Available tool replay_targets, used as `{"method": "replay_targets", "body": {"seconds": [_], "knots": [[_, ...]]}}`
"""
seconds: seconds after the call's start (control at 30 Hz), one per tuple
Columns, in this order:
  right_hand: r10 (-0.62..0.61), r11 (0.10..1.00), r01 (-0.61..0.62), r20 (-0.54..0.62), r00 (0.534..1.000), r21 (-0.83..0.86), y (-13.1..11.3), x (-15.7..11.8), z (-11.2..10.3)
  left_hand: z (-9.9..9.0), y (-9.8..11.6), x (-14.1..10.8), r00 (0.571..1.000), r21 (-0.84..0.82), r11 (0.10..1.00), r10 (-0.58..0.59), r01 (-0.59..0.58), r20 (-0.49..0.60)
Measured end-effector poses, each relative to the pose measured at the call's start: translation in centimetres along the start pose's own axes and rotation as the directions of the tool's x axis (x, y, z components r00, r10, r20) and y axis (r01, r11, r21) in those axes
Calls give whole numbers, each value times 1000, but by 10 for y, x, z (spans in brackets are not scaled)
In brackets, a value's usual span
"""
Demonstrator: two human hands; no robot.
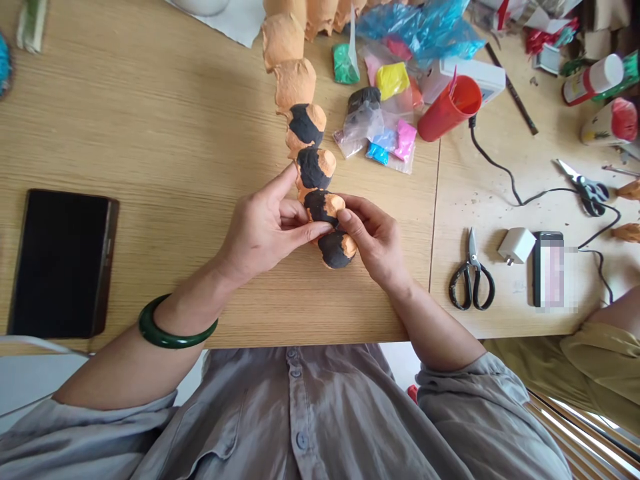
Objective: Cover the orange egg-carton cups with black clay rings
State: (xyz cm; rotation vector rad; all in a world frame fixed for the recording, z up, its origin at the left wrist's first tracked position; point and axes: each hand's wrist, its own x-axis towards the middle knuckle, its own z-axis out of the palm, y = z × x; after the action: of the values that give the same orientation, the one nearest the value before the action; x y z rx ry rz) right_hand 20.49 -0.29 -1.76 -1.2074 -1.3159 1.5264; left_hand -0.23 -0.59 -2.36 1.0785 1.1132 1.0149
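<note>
A long strip of orange egg-carton cups (295, 81) runs from the top of the head view down to my hands. The nearer cups are partly covered in a black, clay-like layer (311, 167), with orange showing at their right ends. My left hand (265, 223) grips the strip from the left, thumb and fingers around the second cup from the near end. From the right, my right hand (373, 233) pinches that same cup, its thumb pressed on the cup's orange tip. The fingers under the strip are partly hidden.
Bags of coloured clay (393, 81), a blue plastic bag (425, 30) and a red cup (450, 108) are at the back right. Scissors (471, 270), a charger (517, 245) and a phone (549, 270) lie right; a black tablet (63, 263) left. Another person's knee (607, 340) shows at lower right.
</note>
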Motion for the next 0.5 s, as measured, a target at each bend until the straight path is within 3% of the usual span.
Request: {"method": "replay_targets", "body": {"seconds": [0.3,0.5], "knots": [[-27,999,27,10,1000,-31,-2,1,-3,1,11,-1,995,57,997,41,-47,95],[52,994,-54,21,998,95,-1,0,0,1,13,-3,995,14,1000,24,-25,95]]}}
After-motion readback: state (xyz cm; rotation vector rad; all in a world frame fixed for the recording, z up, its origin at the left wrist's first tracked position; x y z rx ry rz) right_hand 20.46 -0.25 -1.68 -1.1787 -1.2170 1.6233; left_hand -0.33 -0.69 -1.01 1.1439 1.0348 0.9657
